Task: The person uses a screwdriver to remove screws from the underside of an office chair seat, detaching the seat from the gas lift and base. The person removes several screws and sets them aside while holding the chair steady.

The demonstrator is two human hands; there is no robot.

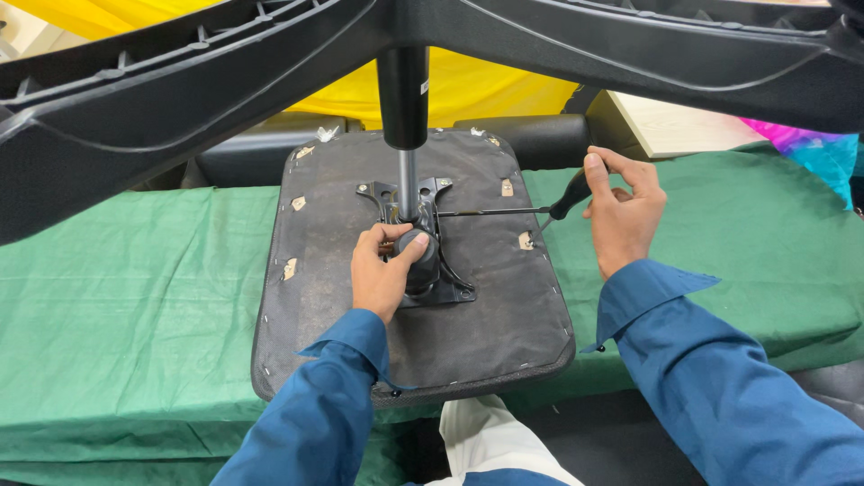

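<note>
the left hand (380,274) had its grip wrapped around the black knob (416,250) on the metal mechanism (430,270) at the upturned seat's (468,333) centre; the right hand's (621,211) grip was closed on a screwdriver (513,211), its tip at the mechanism, on the green-covered tabletop (135,306).

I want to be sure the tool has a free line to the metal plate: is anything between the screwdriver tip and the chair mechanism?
Nothing visible blocks it. The right hand holds the screwdriver, whose shaft runs bare across the seat underside to the mechanism plate. The left hand grips the black knob just below that line.
</note>
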